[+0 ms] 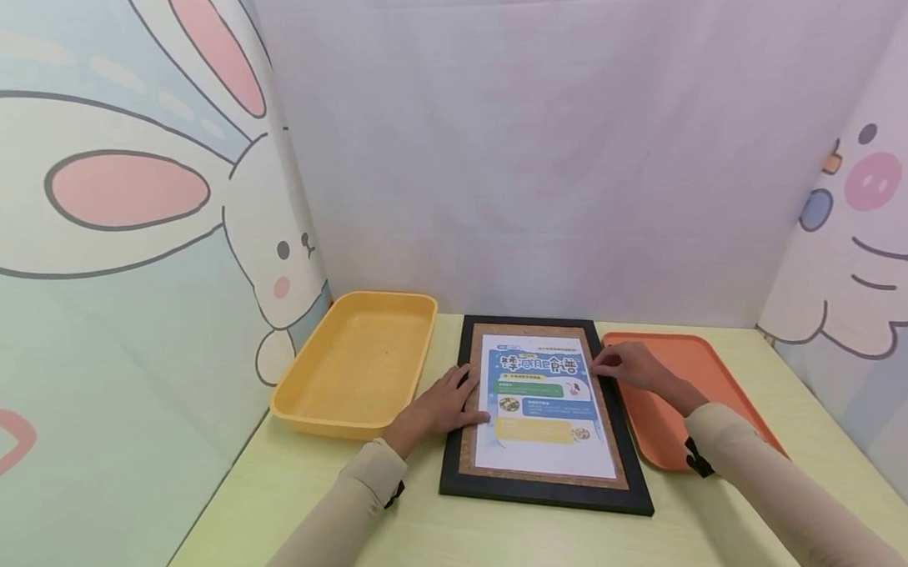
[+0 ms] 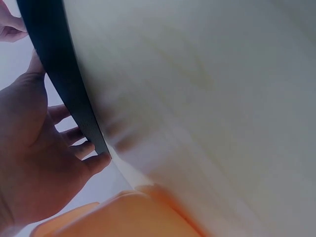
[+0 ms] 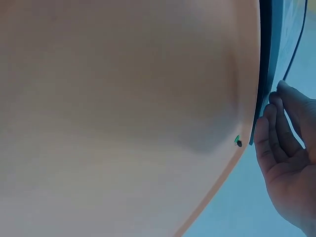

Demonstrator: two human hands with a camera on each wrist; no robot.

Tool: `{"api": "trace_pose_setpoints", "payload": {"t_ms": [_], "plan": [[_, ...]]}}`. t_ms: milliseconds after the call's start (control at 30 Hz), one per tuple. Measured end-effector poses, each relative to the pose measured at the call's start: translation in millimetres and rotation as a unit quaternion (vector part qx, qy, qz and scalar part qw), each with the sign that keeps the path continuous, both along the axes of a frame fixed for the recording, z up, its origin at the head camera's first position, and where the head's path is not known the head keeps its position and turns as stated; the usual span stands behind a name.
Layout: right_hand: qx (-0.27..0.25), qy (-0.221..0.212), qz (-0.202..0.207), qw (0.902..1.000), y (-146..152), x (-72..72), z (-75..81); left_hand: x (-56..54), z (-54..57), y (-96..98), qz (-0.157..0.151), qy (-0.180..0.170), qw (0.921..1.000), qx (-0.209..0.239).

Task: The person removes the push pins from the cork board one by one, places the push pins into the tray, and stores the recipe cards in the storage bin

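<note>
A cork board (image 1: 466, 460) with a black frame (image 1: 544, 499) lies on the table, with a printed paper poster (image 1: 546, 457) on its cork. My left hand (image 1: 446, 403) rests on the board's left side. Its thumb reaches the poster's edge, and its fingers (image 2: 84, 148) bend over the frame's outer side. My right hand (image 1: 631, 367) is over the board's right side. Its thumb and fingertips come together beside the poster's upper right edge. I cannot tell what, if anything, is between them. In the right wrist view its fingers (image 3: 266, 133) stand beside the frame.
A yellow tray (image 1: 352, 362) stands left of the board. The orange tray (image 1: 670, 351) is at its right, partly beneath my right forearm. A tiny green and black thing (image 3: 239, 142) shows at that tray's edge. A pale curtain (image 1: 539, 147) hangs behind, and printed panels flank the table.
</note>
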State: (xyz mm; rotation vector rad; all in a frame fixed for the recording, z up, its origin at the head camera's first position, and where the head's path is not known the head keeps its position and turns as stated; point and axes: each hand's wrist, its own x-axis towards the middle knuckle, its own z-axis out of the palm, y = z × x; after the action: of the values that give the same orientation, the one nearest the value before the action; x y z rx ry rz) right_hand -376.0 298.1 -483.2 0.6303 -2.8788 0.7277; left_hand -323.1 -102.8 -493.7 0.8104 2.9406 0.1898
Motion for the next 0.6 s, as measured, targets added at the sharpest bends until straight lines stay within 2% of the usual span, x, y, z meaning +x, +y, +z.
{"api": "trace_pose_setpoints", "payload": {"t_ms": [233,600], "plan": [[-0.010,-0.006,-0.039,0.9992,15.7,-7.9,-5.1,0.8,1.8,-0.3,0.003,-0.003,1.0000,0.004],[-0.039,-0.015,-0.055,0.9976,36.7,-15.8,-8.5,-0.2,0.1,0.3,0.006,-0.004,1.0000,-0.002]]}}
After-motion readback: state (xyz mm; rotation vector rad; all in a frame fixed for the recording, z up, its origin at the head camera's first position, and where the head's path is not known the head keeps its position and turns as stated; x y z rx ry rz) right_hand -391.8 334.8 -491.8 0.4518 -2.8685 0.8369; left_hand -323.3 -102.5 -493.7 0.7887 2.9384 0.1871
